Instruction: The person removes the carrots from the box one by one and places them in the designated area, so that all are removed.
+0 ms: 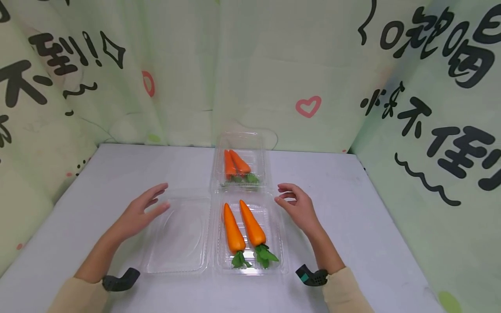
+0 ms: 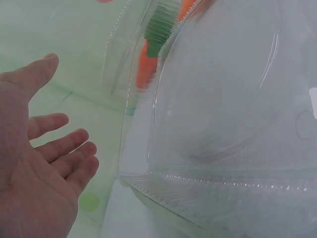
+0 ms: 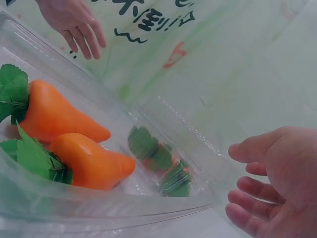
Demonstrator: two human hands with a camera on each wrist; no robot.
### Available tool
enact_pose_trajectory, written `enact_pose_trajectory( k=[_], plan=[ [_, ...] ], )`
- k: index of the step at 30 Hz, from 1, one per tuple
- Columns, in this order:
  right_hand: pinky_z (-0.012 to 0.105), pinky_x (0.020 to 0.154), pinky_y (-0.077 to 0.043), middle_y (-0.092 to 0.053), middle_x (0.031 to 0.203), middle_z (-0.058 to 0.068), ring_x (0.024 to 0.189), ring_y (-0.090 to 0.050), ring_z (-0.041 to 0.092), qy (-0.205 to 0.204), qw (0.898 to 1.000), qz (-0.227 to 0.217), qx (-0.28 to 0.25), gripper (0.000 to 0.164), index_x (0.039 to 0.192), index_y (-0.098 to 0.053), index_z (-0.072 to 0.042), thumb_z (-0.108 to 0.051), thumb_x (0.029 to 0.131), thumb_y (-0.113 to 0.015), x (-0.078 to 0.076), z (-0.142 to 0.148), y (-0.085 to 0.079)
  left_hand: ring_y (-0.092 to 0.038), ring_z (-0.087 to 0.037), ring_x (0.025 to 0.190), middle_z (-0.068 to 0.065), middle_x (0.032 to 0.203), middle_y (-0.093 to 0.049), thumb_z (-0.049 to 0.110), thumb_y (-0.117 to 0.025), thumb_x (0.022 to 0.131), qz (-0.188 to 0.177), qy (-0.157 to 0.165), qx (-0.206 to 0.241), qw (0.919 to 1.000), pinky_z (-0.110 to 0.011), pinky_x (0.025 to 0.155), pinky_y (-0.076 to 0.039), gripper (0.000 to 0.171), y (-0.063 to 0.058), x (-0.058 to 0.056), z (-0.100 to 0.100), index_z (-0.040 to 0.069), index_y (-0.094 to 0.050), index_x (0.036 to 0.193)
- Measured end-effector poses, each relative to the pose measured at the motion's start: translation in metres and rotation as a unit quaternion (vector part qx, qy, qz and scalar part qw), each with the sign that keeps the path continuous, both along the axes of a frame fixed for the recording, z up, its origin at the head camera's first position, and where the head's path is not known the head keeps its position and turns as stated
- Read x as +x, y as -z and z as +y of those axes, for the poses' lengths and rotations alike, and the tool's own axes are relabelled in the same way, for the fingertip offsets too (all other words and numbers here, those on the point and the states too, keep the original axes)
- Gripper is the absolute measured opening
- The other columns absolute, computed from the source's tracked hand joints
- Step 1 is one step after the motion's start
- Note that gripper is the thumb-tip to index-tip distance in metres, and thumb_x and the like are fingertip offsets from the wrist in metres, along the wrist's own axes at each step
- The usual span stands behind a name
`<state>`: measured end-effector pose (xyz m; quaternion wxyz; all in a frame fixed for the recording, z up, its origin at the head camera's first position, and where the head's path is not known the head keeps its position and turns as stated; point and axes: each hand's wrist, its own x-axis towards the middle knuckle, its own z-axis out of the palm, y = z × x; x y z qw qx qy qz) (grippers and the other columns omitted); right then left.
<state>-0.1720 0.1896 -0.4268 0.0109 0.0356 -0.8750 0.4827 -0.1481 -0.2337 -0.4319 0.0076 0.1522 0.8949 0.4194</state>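
Note:
Two orange carrots with green leaf tops, the left one [image 1: 234, 230] and the right one [image 1: 253, 226], lie side by side in a clear plastic box [image 1: 283, 243], tips pointing away from me. Its clear lid [image 1: 178, 237] lies flat to the left, opened out on the table. My left hand [image 1: 142, 213] hovers by the lid's far left corner, fingers extended, holding nothing. On the other side, my right hand [image 1: 299, 206] is held near the box's far right corner with relaxed, slightly bent fingers and nothing in them. Both carrots [image 3: 94, 161] also show in the right wrist view.
Behind the open box, another clear plastic box [image 1: 260, 152] holds orange carrots [image 1: 239, 163] with green tops, seen through its plastic. The white table [image 1: 332, 182] is bordered by pale green printed curtains [image 1: 250, 78] at the back and sides.

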Motion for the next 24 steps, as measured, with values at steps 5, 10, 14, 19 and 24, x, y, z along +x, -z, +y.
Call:
enact_pose_trajectory(
  k=[5,10,14,19,24],
  plan=[
    [0.034,0.092,-0.053,-0.060,0.127,0.015,0.108,-0.060,0.024,-0.002,1.000,-0.004,-0.005,0.039,0.128,-0.057,-0.011,-0.018,0.091,-0.067,0.001,-0.004,-0.002,-0.036,-0.038,0.139,-0.018,0.153,-0.036,0.029,-0.059,0.096,-0.008,0.007,0.001,0.9999,-0.053,0.109,-0.034,0.063,0.000,-0.003,0.007,0.008,-0.033,0.149],
    [0.036,0.093,-0.054,-0.060,0.127,0.015,0.108,-0.060,0.024,-0.006,1.000,-0.004,0.000,0.040,0.128,-0.056,-0.011,-0.020,0.091,-0.067,0.002,-0.009,-0.004,-0.036,-0.038,0.139,-0.017,0.154,-0.036,0.028,-0.059,0.096,-0.016,0.009,0.001,0.9998,-0.055,0.110,-0.033,0.063,-0.001,-0.005,0.012,0.009,-0.033,0.149],
    [0.039,0.093,-0.053,-0.061,0.126,0.015,0.109,-0.060,0.025,-0.008,1.000,-0.002,0.000,0.041,0.128,-0.057,-0.011,-0.021,0.090,-0.067,0.002,-0.012,-0.006,-0.036,-0.037,0.139,-0.016,0.153,-0.036,0.031,-0.059,0.096,-0.018,0.015,0.011,0.9997,-0.054,0.111,-0.032,0.063,0.000,-0.008,0.015,0.009,-0.033,0.149],
    [0.039,0.093,-0.054,-0.061,0.124,0.016,0.108,-0.060,0.025,-0.019,1.000,0.002,0.002,0.038,0.127,-0.057,-0.010,-0.019,0.091,-0.067,0.001,-0.013,-0.005,-0.036,-0.038,0.139,-0.018,0.153,-0.037,0.034,-0.059,0.096,-0.027,0.016,0.008,0.9995,-0.056,0.111,-0.032,0.064,0.001,-0.011,0.021,0.008,-0.033,0.149],
    [0.038,0.092,-0.054,-0.061,0.125,0.015,0.109,-0.060,0.024,-0.022,1.000,-0.002,0.001,0.038,0.126,-0.057,-0.012,-0.021,0.090,-0.067,0.000,-0.017,-0.009,-0.036,-0.038,0.139,-0.018,0.153,-0.037,0.038,-0.058,0.096,-0.032,0.010,-0.004,0.9994,-0.056,0.111,-0.033,0.066,0.000,-0.016,0.024,0.009,-0.033,0.149]
  ],
)
